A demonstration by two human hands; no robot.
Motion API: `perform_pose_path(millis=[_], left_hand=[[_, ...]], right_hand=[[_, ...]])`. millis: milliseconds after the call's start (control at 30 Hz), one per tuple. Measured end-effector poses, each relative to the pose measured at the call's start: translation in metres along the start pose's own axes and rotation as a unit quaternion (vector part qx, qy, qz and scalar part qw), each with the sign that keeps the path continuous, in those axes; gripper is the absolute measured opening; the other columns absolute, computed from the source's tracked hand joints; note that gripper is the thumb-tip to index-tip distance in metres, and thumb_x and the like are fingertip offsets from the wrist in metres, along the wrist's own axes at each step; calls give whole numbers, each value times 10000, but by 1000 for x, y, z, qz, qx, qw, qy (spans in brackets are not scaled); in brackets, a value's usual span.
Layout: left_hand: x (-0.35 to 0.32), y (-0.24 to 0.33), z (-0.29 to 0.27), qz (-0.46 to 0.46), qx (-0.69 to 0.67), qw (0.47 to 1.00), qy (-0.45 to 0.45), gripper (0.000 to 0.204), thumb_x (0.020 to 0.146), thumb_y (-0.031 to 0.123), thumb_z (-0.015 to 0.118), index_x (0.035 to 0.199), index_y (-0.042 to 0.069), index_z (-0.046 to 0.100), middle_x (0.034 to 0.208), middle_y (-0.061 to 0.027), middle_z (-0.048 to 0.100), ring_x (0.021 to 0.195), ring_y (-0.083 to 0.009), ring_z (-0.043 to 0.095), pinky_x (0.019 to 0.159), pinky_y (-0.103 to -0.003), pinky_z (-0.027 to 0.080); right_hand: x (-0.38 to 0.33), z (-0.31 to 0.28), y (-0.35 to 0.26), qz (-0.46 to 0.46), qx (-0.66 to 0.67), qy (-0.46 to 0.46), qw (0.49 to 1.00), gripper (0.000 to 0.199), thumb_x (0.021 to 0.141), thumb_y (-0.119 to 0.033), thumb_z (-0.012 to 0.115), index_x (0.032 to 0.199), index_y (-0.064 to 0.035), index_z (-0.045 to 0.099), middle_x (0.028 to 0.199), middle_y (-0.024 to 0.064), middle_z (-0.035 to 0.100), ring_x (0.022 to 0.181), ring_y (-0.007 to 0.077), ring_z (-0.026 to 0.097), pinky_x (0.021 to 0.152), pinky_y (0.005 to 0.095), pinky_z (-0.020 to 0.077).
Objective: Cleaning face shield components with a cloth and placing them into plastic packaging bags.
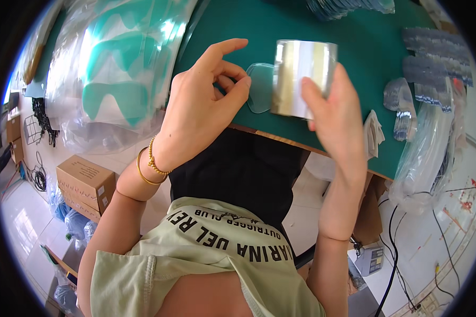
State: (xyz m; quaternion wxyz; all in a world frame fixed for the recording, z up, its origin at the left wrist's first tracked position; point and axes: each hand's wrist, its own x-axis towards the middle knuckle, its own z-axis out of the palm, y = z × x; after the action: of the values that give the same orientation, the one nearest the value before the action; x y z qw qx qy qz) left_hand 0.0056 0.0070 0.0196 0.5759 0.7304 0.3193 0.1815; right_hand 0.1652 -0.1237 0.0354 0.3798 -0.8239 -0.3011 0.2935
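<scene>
While both hands are raised over the green table (227,21), work sits close in front of the body. Left of the left hand (203,95): a large clear bag (69,90) of green shaped sheets. Out past the right hand (341,113): stacks of film pieces (436,47).

Between the hands, a silvery roll (291,63), gripped by the right alone: thumb laid across the near face, other fingers round its far side. Handling it well probably means a firm hold near the roll's right side, pressure even, wrist loose, left end kept free. Right hand slightly blurred; palm turned toward the left.

Smaller, and partly behind the roll in this view: a clear lens-shaped piece (259,98), just beside the left thumb. Contact with thumb or roll: cannot tell. Best touched by its rim, I judge, to spare its face from prints.

Left hand apart from the right, back of it uppermost, forefinger reaching out ahead, remaining fingers curled, thumb tip close to them. No object visible there; whether something thin is pinched, cannot tell.
</scene>
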Motion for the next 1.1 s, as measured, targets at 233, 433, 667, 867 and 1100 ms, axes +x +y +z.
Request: perform_pose_path(millis=[233, 433, 667, 867, 1100], left_hand=[[-6, -15, -6, 33, 1, 999, 41, 418, 889, 18, 649, 1299, -11, 572, 900, -80, 721, 701, -143, 690, 622, -258, 545], [-11, -4, -14, -5, 30, 1000, -1, 408, 887, 20, 647, 1287, -23, 575, 943, -97, 754, 711, -186, 739, 675, -277, 577], [-13, 4, -35, 68, 103, 989, -82, 432, 890, 24, 628, 1311, -22, 545, 1004, -155, 750, 806, -261, 747, 699, -319, 591], [-12, -3, -31, 141, 159, 971, -115, 439, 921, 29, 604, 1354, 22, 535, 1132, -128, 737, 818, -204, 732, 722, -303, 588], [-10, 1, -27, 118, 164, 974, -107, 375, 897, 45, 634, 1264, 3, 575, 1108, -157, 739, 837, -260, 733, 726, -334, 592]], right_hand=[[-5, 8, -12, 25, 40, -21, 999, 288, 980, -209, 626, 1168, -3, 555, 878, 37, 663, 595, 63, 567, 459, 222, 439], [-5, 11, -14, 8, 15, -6, 1000, 316, 956, -192, 616, 993, 83, 465, 752, 252, 645, 614, 330, 652, 597, 443, 508], [-5, 0, -17, 2, 93, -5, 996, 279, 993, -185, 585, 1181, 18, 555, 885, 60, 670, 593, 52, 547, 456, 210, 420], [-10, 0, -11, 13, 89, 2, 996, 246, 980, -165, 591, 1014, 62, 502, 761, 131, 663, 522, 145, 577, 480, 308, 462], [0, 28, -16, -40, -15, 35, 998, 323, 957, -184, 576, 963, 116, 458, 727, 263, 640, 611, 316, 678, 576, 409, 530]])
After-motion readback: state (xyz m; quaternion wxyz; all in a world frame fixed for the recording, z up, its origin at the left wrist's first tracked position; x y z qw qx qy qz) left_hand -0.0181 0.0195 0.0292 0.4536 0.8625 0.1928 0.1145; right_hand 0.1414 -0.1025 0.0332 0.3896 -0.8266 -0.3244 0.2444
